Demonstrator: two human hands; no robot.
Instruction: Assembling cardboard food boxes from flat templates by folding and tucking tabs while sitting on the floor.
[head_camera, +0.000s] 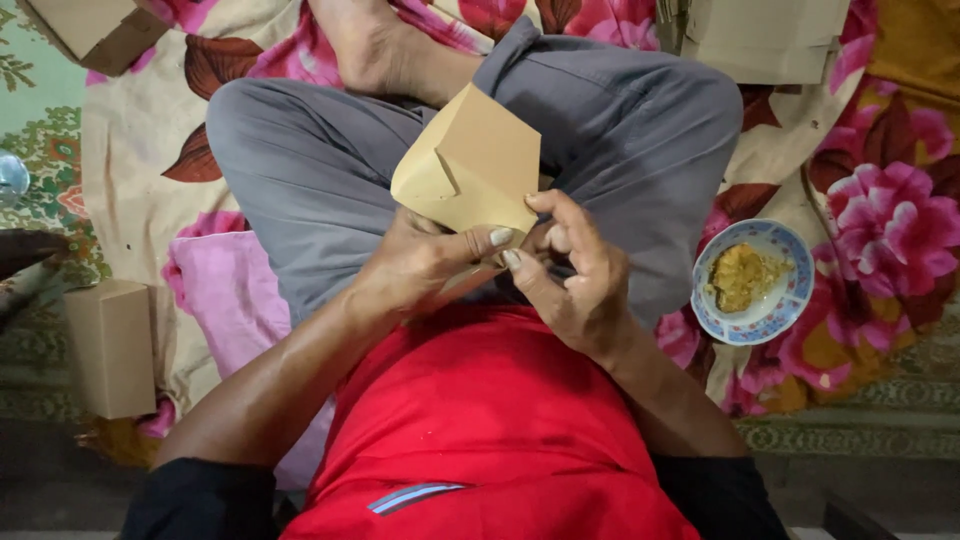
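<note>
A tan cardboard piece (470, 165), partly folded with flaps sticking up, is held over my crossed legs in grey trousers. My left hand (420, 262) grips its lower edge from the left, thumb pressed on the bottom flap. My right hand (570, 270) pinches the same lower edge from the right, fingers curled under it. Both thumbs nearly touch at the fold.
A blue-patterned bowl (790, 300) with yellowish paste sits on the floral cloth to my right. A finished tan box (112, 345) lies at left, another (95, 30) at top left, and flat cardboard sheets (765, 35) are stacked at top right.
</note>
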